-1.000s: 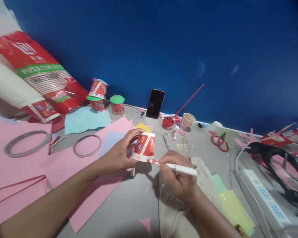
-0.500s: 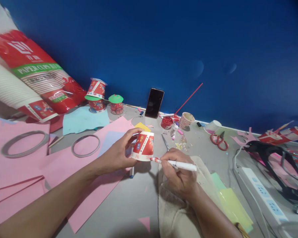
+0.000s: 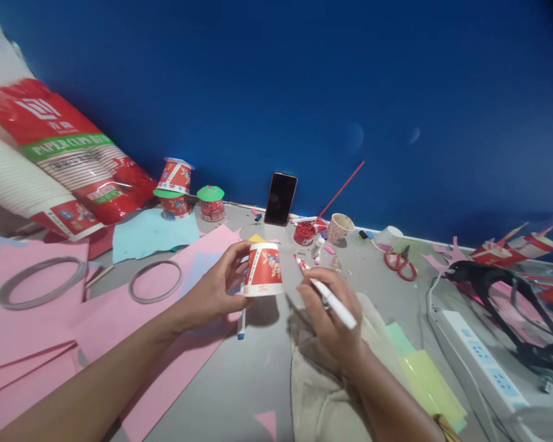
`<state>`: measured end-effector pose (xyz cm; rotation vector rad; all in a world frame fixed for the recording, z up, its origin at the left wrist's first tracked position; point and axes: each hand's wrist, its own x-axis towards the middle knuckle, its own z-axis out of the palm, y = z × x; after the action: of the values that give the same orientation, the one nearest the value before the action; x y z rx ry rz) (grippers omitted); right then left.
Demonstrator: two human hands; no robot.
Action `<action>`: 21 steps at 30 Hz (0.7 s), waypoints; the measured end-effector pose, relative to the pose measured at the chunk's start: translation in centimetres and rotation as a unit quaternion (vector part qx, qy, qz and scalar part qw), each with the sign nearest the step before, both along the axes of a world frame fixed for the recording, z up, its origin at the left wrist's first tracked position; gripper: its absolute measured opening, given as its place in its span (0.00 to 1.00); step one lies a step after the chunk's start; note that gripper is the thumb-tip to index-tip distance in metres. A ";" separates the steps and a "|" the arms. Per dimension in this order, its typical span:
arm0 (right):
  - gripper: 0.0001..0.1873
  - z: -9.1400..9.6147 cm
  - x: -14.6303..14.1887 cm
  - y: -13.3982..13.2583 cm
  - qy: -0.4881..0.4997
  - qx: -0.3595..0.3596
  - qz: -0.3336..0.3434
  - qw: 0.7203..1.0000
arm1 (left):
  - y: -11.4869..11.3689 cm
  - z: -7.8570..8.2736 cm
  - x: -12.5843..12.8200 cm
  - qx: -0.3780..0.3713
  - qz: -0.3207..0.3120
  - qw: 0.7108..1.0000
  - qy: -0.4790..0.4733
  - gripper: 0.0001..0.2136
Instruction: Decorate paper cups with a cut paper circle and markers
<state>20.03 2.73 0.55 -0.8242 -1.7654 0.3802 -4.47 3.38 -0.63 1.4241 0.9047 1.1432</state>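
Observation:
An upside-down red and white paper cup (image 3: pixel 265 270) is held above the table by my left hand (image 3: pixel 223 279), its fingers wrapped round the cup's left side. A pale red mark shows on the white band near the cup's lower rim. My right hand (image 3: pixel 332 307) grips a white marker pen (image 3: pixel 334 302) whose red tip points up and left, a short way right of the cup and apart from it. Below the cup lies a blue-ended white pen (image 3: pixel 241 325), partly hidden. Under my right forearm is a beige cloth (image 3: pixel 313 393).
Pink paper sheets (image 3: pixel 166 368) and grey tape rings (image 3: pixel 154 281) lie left. Decorated cups (image 3: pixel 175 178), a propped phone (image 3: pixel 281 198) and a red pot (image 3: pixel 305 234) stand along the blue wall. Red-handled scissors (image 3: pixel 400 264) and a power strip (image 3: pixel 483 362) are right.
My right hand has drawn the marker's tip away from the cup's lower rim, to the right. The cup has turned in my left hand, showing more of its printed figure.

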 end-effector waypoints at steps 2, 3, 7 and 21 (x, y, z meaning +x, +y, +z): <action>0.10 0.1 -0.3 0.3 -0.046 0.043 0.013 0.998 | 0.1 -0.3 0.0 -0.017 -0.005 0.999 -0.030 0.38; 0.11 0.2 -0.4 0.5 -0.061 0.060 0.020 0.996 | 0.2 -0.5 0.0 -0.024 -0.012 0.999 -0.046 0.38; 0.10 0.0 -0.9 0.7 -0.077 0.102 0.017 0.992 | 0.2 -0.9 0.4 -0.046 -0.049 0.993 -0.099 0.38; 0.12 -1.2 -0.8 0.3 -0.180 0.162 0.009 0.970 | -1.0 0.8 0.4 -0.004 -0.004 0.998 0.065 0.45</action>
<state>19.25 2.98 -0.67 -0.6703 -2.0996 -0.0560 -4.05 2.36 0.17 1.5091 0.9923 1.0493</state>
